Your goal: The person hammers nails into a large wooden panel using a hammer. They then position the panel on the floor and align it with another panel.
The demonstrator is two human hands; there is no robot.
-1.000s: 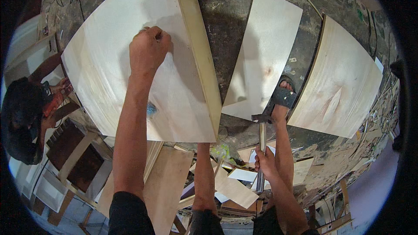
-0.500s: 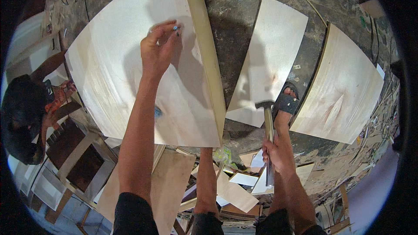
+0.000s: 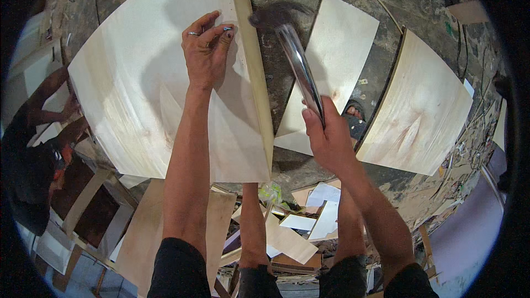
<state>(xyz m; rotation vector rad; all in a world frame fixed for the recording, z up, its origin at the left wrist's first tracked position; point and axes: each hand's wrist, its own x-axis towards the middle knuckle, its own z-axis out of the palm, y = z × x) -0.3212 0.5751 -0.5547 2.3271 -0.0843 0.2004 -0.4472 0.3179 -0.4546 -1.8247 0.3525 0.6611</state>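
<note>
Left hand [image 3: 203, 52] over the large pale board [image 3: 121, 83], near its right edge; fingers narrow, pinching a small shiny piece [image 3: 227, 29], too small to identify. Right hand [image 3: 329, 139] closed round the handle of a hammer [image 3: 301, 63]; its head blurred, above the strip of dark floor [image 3: 277, 74] between large board and narrow board [image 3: 350, 36]. Third board [image 3: 414, 116] farther right. Another person [image 3: 25, 154] at left, dark clothing.
</note>
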